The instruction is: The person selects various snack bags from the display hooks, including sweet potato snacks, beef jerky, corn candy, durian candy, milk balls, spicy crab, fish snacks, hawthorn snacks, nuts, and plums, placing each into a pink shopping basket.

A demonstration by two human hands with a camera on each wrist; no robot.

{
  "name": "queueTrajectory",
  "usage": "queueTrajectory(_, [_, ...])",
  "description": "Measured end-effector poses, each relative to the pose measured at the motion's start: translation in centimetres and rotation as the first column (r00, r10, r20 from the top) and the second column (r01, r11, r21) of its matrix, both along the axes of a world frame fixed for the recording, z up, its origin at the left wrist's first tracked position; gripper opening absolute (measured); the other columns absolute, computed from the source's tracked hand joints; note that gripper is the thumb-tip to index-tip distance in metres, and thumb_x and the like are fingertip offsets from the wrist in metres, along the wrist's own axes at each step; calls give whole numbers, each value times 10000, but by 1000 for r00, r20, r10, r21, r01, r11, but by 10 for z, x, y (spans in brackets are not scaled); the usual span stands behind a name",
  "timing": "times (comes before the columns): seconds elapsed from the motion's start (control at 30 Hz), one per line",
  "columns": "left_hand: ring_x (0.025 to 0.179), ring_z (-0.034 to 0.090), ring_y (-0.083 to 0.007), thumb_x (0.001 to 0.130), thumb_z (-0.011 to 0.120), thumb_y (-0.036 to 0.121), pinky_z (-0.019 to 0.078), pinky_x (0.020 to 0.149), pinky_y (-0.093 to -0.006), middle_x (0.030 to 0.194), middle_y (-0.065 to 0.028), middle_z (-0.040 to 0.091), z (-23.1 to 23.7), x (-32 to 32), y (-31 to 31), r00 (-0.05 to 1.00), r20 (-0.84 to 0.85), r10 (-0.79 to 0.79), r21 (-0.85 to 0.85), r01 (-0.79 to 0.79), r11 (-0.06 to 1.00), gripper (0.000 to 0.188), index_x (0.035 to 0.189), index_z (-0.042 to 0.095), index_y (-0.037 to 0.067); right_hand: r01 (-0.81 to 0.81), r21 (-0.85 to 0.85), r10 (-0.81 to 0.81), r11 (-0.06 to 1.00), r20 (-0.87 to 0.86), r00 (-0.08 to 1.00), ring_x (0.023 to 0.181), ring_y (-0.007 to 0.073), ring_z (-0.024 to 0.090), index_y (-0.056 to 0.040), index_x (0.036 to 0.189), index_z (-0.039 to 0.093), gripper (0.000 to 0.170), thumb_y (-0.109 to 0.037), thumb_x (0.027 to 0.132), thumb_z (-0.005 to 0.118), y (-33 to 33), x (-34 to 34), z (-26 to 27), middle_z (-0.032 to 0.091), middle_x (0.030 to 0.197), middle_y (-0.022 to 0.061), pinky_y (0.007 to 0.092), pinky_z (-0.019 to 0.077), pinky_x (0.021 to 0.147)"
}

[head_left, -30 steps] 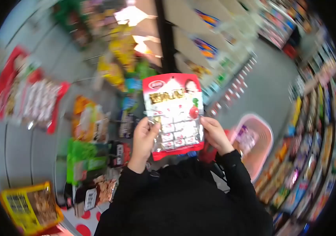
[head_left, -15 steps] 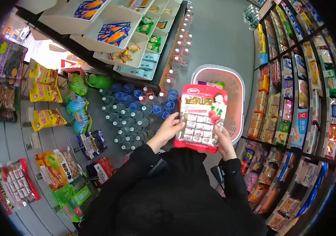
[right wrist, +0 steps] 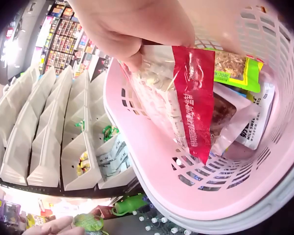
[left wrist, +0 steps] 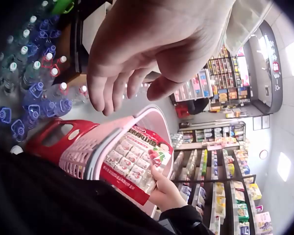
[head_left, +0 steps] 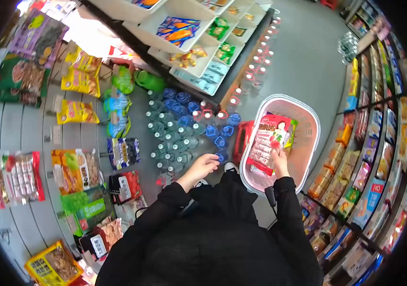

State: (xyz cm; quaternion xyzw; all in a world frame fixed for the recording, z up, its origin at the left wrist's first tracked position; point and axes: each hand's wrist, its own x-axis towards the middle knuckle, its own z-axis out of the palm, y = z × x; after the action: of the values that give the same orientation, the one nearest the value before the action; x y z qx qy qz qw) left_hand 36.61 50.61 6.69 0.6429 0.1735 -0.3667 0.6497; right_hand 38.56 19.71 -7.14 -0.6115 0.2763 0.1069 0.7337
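Note:
The right hand (head_left: pixel 280 162) pinches the edge of a red and white snack bag (head_left: pixel 266 143) at the mouth of a pink basket (head_left: pixel 308 164). In the right wrist view, the bag (right wrist: pixel 193 105) hangs from the right hand's fingers (right wrist: pixel 132 58) inside the basket's wall, above a green-edged packet (right wrist: pixel 252 73) and a white pouch (right wrist: pixel 257 117). The left hand (head_left: pixel 203 168) holds nothing, to the left of the basket; in the left wrist view its fingers (left wrist: pixel 108 88) are loosely bent in the air.
Capped bottles (head_left: pixel 179 138) stand on the floor left of the basket, with a red basket (head_left: pixel 243 138) beside it. Hanging snack bags (head_left: pixel 16 176) line the left wall. Packed shelves (head_left: pixel 356 162) rise at the right, and white bins (head_left: pixel 184 35) stand ahead.
The bag has moved from in front of the body, where both hands held it, to the basket in the right hand. The left hand has let go of it.

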Motion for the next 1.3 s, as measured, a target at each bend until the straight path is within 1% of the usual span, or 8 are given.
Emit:
queueTrajectory(0.13, [863, 527, -136, 803, 463, 135, 433, 745, -251, 998, -98, 532, -4, -19, 15, 992, -12, 124, -24, -124, 992, 335, 1112, 433, 10, -261, -40, 259, 964, -66, 964, 819, 129, 497, 32, 1045, 476, 288, -80, 779, 471, -11, 5, -16, 535, 917, 37, 263, 392, 719])
queueTrajectory(0.3, [835, 531, -126, 808, 451, 111, 434, 726, -238, 988, -93, 535, -1, -46, 32, 976, 19, 215, -21, -215, 976, 320, 1113, 435, 15, -16, -347, 44, 938, 73, 996, 842, 149, 492, 18, 1144, 388, 415, -112, 768, 506, -17, 8, -6, 477, 1067, 101, 258, 395, 727])
queueTrajectory(0.47, [652, 499, -79, 781, 520, 123, 405, 546, -208, 809, -24, 556, -8, -88, 58, 917, 173, 360, -180, -329, 927, 255, 1028, 489, 63, -7, -148, 50, 989, 290, 956, 1030, 195, 435, -3, 1212, 310, 454, -51, 789, 469, 13, 13, 63, 402, 1175, 116, 289, 378, 843])
queueTrajectory(0.57, [665, 491, -77, 803, 502, 154, 406, 552, -210, 846, -13, 550, -10, -117, 87, 903, 263, 338, -177, -299, 938, 248, 1038, 489, 74, -238, -140, 273, 961, 338, 901, 1099, 198, 382, -1, 1218, 312, 459, -59, 795, 478, 38, 30, 88, 377, 1208, 127, 307, 322, 908])
queueTrajectory(0.6, [775, 512, -90, 822, 476, 143, 416, 663, -229, 953, -46, 544, -8, -124, 101, 926, 252, 281, -130, -256, 958, 295, 1104, 451, 62, -252, -225, 323, 941, 376, 869, 1109, 199, 373, 3, 1216, 318, 457, -47, 790, 475, 49, 34, 97, 370, 1217, 129, 307, 314, 914])
queueTrajectory(0.9, [889, 504, -112, 827, 471, 120, 407, 754, -254, 972, -77, 540, 63, -184, 180, 802, 560, 207, 83, -303, 949, 292, 1097, 445, 14, -400, -396, 561, 826, 645, 519, 1099, 195, 386, -11, 1208, 339, 437, -33, 791, 467, 178, 43, 278, 372, 1223, 106, 292, 323, 897])
queueTrajectory(1.13, [886, 504, -115, 834, 480, 121, 422, 733, -246, 980, -73, 533, 157, -170, 194, 587, 756, 291, -75, -364, 928, 299, 1114, 432, 26, -420, -541, 669, 729, 693, 269, 1049, 182, 428, -27, 1195, 358, 421, -56, 794, 484, 246, 52, 402, 405, 1195, 81, 281, 352, 859])
queueTrajectory(1.3, [927, 511, -133, 836, 467, 105, 424, 788, -270, 993, -83, 532, 224, -137, 200, 447, 852, 273, -124, -334, 934, 288, 1111, 430, 26, -437, -526, 650, 730, 732, 204, 1028, 172, 444, -24, 1160, 398, 393, -82, 786, 505, 296, 61, 470, 445, 1148, 75, 278, 351, 857])
